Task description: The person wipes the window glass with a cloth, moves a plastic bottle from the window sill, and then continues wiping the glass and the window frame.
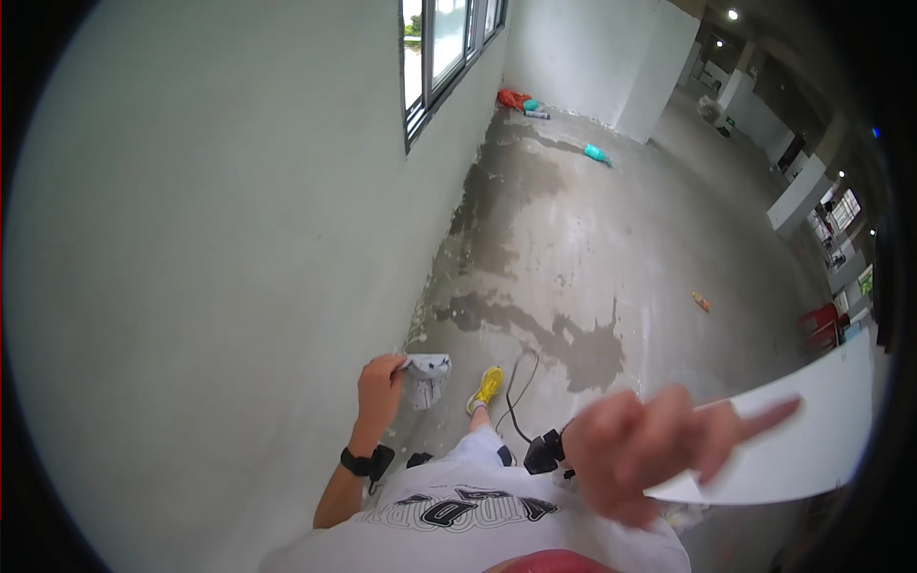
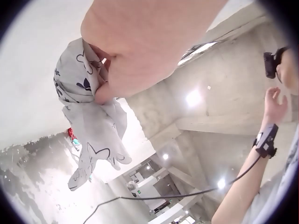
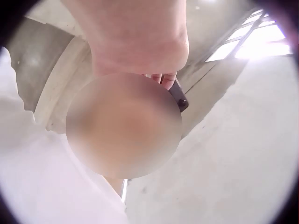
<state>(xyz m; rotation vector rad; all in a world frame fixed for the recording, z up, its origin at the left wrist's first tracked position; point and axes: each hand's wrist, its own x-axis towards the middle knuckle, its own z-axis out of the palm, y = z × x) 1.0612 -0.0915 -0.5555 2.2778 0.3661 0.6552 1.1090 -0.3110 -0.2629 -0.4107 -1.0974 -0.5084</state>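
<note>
A light grey cloth with dark printed outlines (image 1: 426, 379) hangs from my left hand (image 1: 380, 390), close beside the wall on the left. The left wrist view shows the fingers and thumb pinching a bunched upper part of the cloth (image 2: 88, 126), while its lower end droops loosely. My right hand (image 1: 659, 444) is raised high in front of my chest, blurred, with one finger stretched out to the right and the others loosely bent. Nothing is in it. In the right wrist view its fingertips (image 3: 167, 81) show near a dark device (image 3: 180, 97) at head height.
A pale wall (image 1: 239, 239) with a window (image 1: 444, 57) runs along the left. Damp patches (image 1: 573, 339) mark the concrete floor. Farther off lie a teal bottle (image 1: 597, 154) and a red bag (image 1: 514, 98). A white board (image 1: 793, 420) stands at right; a black cable (image 1: 516, 406) hangs near my yellow shoe (image 1: 489, 385).
</note>
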